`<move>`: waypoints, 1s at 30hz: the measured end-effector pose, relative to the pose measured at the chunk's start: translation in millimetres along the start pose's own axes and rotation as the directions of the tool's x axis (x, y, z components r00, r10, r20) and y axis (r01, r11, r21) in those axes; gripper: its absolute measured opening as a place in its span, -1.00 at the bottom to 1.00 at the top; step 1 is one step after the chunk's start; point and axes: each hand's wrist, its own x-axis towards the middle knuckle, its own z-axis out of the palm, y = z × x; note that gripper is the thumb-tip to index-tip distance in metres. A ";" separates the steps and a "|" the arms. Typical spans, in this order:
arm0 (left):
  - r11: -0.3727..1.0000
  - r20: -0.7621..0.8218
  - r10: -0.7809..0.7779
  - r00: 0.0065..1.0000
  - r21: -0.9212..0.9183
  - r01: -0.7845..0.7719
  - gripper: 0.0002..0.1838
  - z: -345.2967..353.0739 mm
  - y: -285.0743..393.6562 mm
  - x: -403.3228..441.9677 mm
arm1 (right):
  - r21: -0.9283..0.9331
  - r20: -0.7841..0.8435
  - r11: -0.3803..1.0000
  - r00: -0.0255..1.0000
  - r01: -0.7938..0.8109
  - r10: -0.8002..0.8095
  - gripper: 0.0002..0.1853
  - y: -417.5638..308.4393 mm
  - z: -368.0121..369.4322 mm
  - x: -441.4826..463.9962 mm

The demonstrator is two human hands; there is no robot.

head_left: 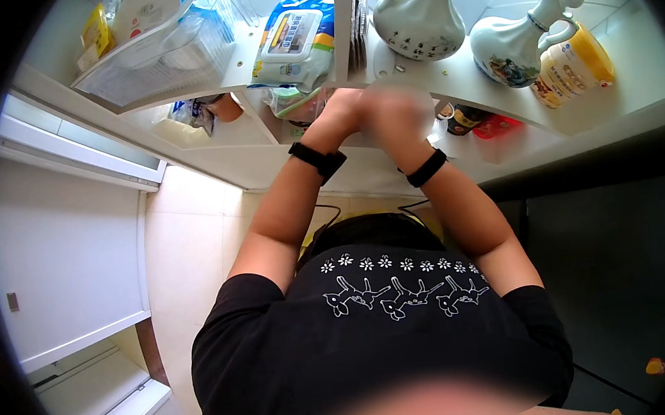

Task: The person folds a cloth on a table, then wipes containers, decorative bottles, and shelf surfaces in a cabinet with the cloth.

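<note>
Both of my forearms reach forward to the edge of a white shelf unit (447, 84), with a black band on each wrist. My left hand (341, 114) is at the front of the upright divider, just below a pack of wet wipes (294, 44). Close beside it, touching or overlapping it, is my right hand (399, 114), which is blurred. The fingers of both hands are hidden or smeared, so I cannot make out anything held. Above my right hand stands a white porcelain jug (421, 20) with dark writing.
A second porcelain jug (506, 49) and a yellow-lidded tub (570, 71) stand on the right shelf. A clear plastic basket (146, 78) with packets is on the left. The lower compartment holds a red item (498, 126). A white cabinet (73, 249) stands at left.
</note>
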 end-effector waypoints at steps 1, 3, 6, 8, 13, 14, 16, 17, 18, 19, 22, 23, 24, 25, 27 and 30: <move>1.000 -0.007 0.005 1.000 0.000 -0.005 -0.74 -0.8 -1.3 0.0 | -0.006 -0.006 1.000 1.000 0.002 -0.002 -0.92 -1.3 0.8 1.2; 0.995 -0.036 0.074 0.997 0.066 -0.072 -0.74 3.9 -6.7 -0.4 | -0.030 0.120 0.999 0.992 -0.039 0.042 -0.91 -2.4 1.8 2.8; 0.956 -0.171 0.192 0.966 0.255 -0.145 -0.72 37.4 -41.8 7.6 | 0.003 0.009 1.000 1.000 -0.020 0.020 -0.87 3.6 24.7 7.0; 0.960 -0.204 0.192 0.960 0.240 -0.141 -0.81 37.4 -37.4 7.0 | 0.089 -0.048 0.996 0.999 -0.007 0.011 -0.85 6.5 39.7 8.3; 0.990 -0.263 0.141 0.955 0.058 -0.130 -0.71 17.3 -21.3 7.3 | 0.129 -0.075 0.991 0.997 0.039 -0.030 -0.86 7.6 9.0 9.2; 0.998 -0.144 0.061 0.988 0.013 -0.060 -0.70 3.4 -7.3 3.2 | 0.133 -0.085 0.990 0.996 0.040 -0.029 -0.87 5.7 -4.4 7.7; 0.997 -0.069 -0.005 0.998 -0.071 0.000 -0.70 -11.1 9.9 -2.9 | 0.131 -0.099 0.991 0.995 0.023 -0.010 -0.87 2.7 -23.8 1.8; 0.993 -0.031 -0.039 0.999 -0.109 0.035 -0.69 -18.3 18.6 -6.1 | 0.096 -0.094 0.995 0.996 0.023 -0.014 -0.88 2.6 -30.9 -1.5; 0.996 -0.131 0.025 0.991 -0.083 -0.036 -0.70 -19.2 22.3 -8.1 | 0.061 -0.089 0.998 0.996 0.023 -0.017 -0.88 3.1 -35.0 -3.0; 0.993 -0.228 0.089 0.970 -0.052 -0.103 -0.71 -20.3 24.7 -8.2 | 0.053 -0.094 0.999 0.996 0.008 -0.003 -0.88 3.9 -31.0 -6.3; 0.991 -0.322 0.119 0.939 -0.014 -0.130 -0.72 -4.4 11.8 -5.7 | -0.031 0.033 0.999 0.999 0.042 -0.041 -0.74 0.8 -15.4 -19.9; 0.990 -0.323 0.129 0.938 -0.013 -0.140 -0.72 0.6 4.6 -3.1 | -0.038 0.028 0.999 0.999 0.036 -0.035 -0.74 -2.3 -18.4 -25.0; 0.996 -0.315 0.072 0.946 -0.029 -0.085 -0.74 6.2 -3.9 -0.6 | -0.117 0.013 0.993 1.000 0.004 -0.002 -0.65 -9.1 -32.3 -27.3; 0.999 -0.305 0.009 0.952 -0.045 -0.024 -0.75 7.7 -5.8 0.9 | -0.190 -0.002 0.981 1.000 -0.027 0.027 -0.55 -12.7 -38.9 -29.7; 0.998 -0.315 0.016 0.949 -0.051 -0.034 -0.77 7.0 -7.6 0.9 | -0.138 0.103 0.990 0.994 -0.031 0.045 -0.42 -15.2 -35.5 -36.2; 0.997 -0.329 -0.002 0.944 -0.070 -0.022 -0.78 0.6 -4.7 -5.0 | -0.078 0.007 0.995 0.998 -0.065 0.066 -0.39 -18.3 -29.2 -44.0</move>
